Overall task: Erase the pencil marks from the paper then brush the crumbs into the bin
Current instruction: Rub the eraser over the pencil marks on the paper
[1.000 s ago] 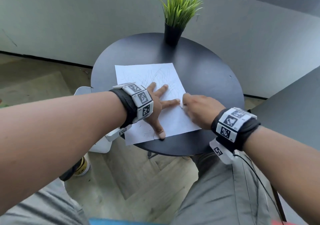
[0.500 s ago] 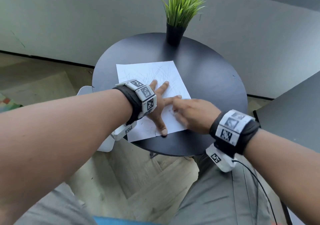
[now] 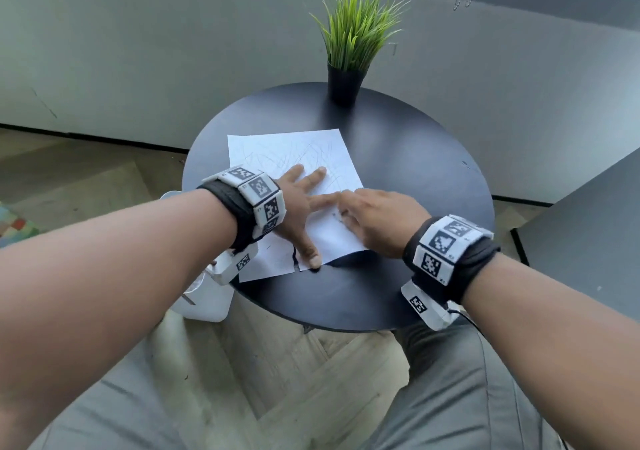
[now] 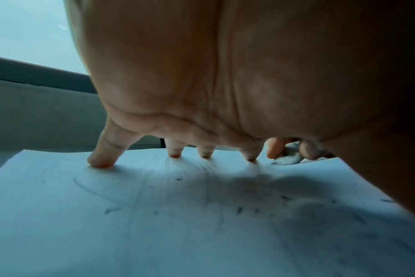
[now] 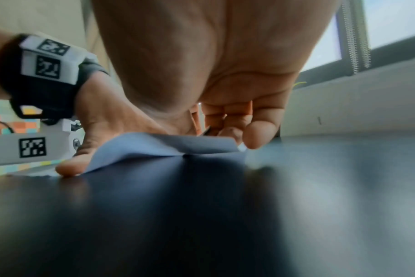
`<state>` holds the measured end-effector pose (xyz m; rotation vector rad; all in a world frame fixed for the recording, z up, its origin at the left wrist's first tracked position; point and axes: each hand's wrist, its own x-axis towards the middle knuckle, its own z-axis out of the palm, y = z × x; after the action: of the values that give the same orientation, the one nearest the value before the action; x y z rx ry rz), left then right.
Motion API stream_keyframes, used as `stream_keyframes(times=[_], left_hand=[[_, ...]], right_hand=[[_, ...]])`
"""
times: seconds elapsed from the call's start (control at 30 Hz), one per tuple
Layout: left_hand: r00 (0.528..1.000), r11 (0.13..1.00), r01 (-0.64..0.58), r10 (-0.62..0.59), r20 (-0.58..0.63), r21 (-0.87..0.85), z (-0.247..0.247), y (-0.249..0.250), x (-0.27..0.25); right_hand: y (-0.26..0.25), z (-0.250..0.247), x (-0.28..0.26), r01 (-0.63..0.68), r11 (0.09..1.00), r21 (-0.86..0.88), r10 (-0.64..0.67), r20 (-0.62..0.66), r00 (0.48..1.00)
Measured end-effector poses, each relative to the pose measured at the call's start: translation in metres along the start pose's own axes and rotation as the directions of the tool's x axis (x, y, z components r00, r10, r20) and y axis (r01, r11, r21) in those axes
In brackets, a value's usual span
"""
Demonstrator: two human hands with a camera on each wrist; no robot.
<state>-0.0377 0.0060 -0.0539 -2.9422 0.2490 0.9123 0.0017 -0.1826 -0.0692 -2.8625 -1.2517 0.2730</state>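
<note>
A white paper (image 3: pixel 277 151) with faint pencil scribbles lies on the round black table (image 3: pixel 415 172). My left hand (image 3: pixel 311 214) presses flat on it with fingers spread, thumb at the near edge. My right hand (image 3: pixel 349 210) is on the sheet beside the left index finger and pinches a grey-white eraser (image 4: pixel 287 159) against the paper. Dark crumbs (image 4: pixel 239 209) are scattered under my left palm. In the right wrist view the paper's near edge (image 5: pixel 168 146) is buckled up off the table. A white bin (image 3: pixel 207 300) stands on the floor under the table's left side.
A potted grass plant (image 3: pixel 349 51) stands at the table's far edge. A second dark tabletop (image 3: pixel 588 228) sits close on the right. My knees are just below the near rim, and a grey wall runs behind.
My right hand has slid from the paper's right edge leftward onto the sheet, up to the left index finger. The paper's near edge has lifted. The left hand stays spread.
</note>
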Motion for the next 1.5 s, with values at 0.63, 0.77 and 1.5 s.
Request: stream_keyframes(times=[0.63, 0.77, 1.5], left_hand=[[0.996, 0.999, -0.006, 0.003, -0.084, -0.036, 0.009, -0.036, 0.017], [0.994, 0.998, -0.020, 0.014, -0.111, -0.054, 0.010, -0.035, 0.016], [0.995, 0.996, -0.023, 0.014, -0.100, -0.083, 0.001, -0.036, 0.021]], right_hand=[[0.018, -0.010, 0.030, -0.181, 0.919, 0.350, 0.156, 0.096, 0.983], [-0.004, -0.004, 0.027, 0.011, 0.954, 0.301, -0.031, 0.059, 0.998], [0.013, -0.014, 0.027, 0.035, 0.993, 0.109, -0.034, -0.011, 0.999]])
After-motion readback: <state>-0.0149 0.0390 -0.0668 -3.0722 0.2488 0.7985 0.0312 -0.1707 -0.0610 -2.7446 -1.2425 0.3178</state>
